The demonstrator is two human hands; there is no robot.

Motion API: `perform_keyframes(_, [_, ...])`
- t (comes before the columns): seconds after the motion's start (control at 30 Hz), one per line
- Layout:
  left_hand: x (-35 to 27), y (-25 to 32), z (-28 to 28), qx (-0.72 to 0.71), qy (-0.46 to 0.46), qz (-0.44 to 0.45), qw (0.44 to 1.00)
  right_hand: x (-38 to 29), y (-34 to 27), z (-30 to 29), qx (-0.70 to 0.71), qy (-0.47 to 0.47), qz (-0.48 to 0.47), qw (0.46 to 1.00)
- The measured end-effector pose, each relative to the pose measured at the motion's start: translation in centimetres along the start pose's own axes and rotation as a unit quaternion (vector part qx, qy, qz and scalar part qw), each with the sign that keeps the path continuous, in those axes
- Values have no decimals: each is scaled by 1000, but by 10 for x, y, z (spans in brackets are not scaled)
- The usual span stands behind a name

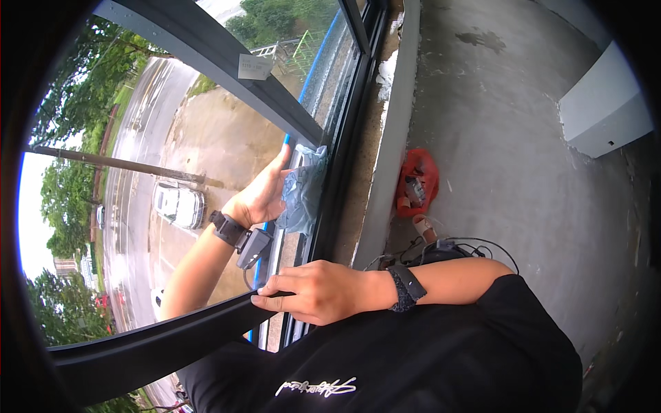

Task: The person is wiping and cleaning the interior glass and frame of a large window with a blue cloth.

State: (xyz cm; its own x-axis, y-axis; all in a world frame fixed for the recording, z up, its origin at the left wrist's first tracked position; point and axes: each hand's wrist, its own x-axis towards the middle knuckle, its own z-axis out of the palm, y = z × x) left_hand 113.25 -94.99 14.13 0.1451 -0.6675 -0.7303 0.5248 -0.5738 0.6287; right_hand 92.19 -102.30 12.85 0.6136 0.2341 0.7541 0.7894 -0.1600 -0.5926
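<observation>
My left hand (262, 193) reaches out past the window sash, its thumb raised and its fingers hidden in a crumpled pale blue patterned cloth (304, 193). The cloth lies against the dark metal window track (330, 170), below the foot of a grey upright of the frame (227, 62). My right hand (315, 291) grips the end of a black sash rail (165, 340), fingers over its edge and thumb partly hidden. A dark strap with a small grey device (254, 248) is on my left wrist. Another black strap (407, 289) wraps the right one.
Beside the sill (379, 180), with its chipped white coating, runs a grey concrete floor (480, 155). A red plastic bag (418, 180) with rubbish lies there, near black cables (465, 245). A white pillar (604, 108) stands further right. Outside are a parked car (179, 204) and wet pavement.
</observation>
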Motion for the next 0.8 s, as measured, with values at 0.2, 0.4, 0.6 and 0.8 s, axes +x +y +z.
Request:
perform_keyframes(0.2, [-27,36,16,-43,61,112,991,0,3,-4,1,-3,-6,1000])
perform_keyframes(0.4, [-102,54,30,-106,39,202,973,0,4,-2,-4,2,-16,1000])
perform_keyframes(0.6, [-189,50,56,-88,101,252,958,4,4,-7,-8,-49,-28,998])
perform_keyframes(0.8, [-277,34,44,-4,337,290,896,2,9,-5,16,-49,-15,999])
